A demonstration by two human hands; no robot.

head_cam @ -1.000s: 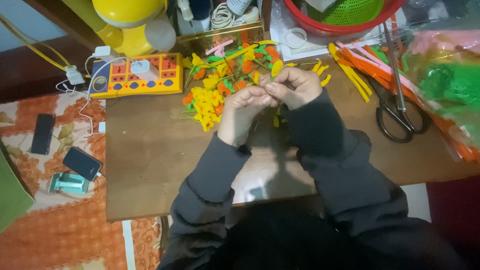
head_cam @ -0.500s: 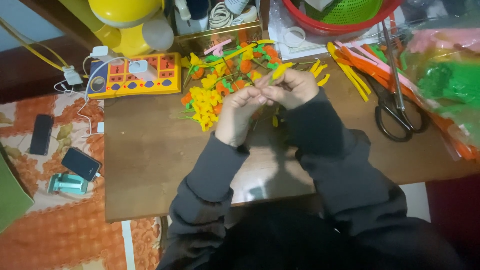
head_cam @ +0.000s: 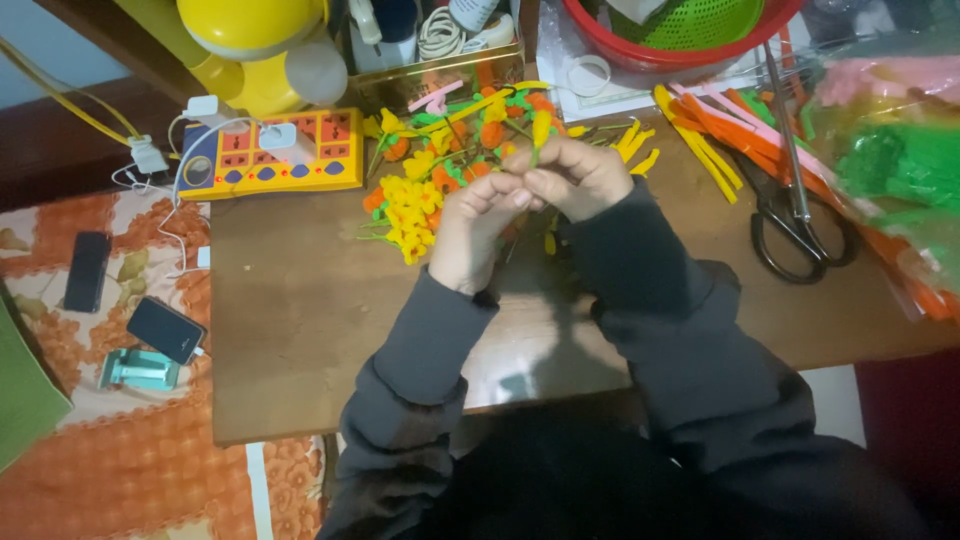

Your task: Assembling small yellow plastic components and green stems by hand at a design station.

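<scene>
Together, the left hand and right hand pinch a yellow flower on a green stem between their fingers, near the table's far edge. Just beyond lies a pile of flowers; scissors rest toward the right edge.

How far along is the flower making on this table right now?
Done: a pile of finished yellow and orange flowers. In hand: left hand and right hand pinch one yellow flower. Left: loose yellow and orange strips beside the scissors.
</scene>
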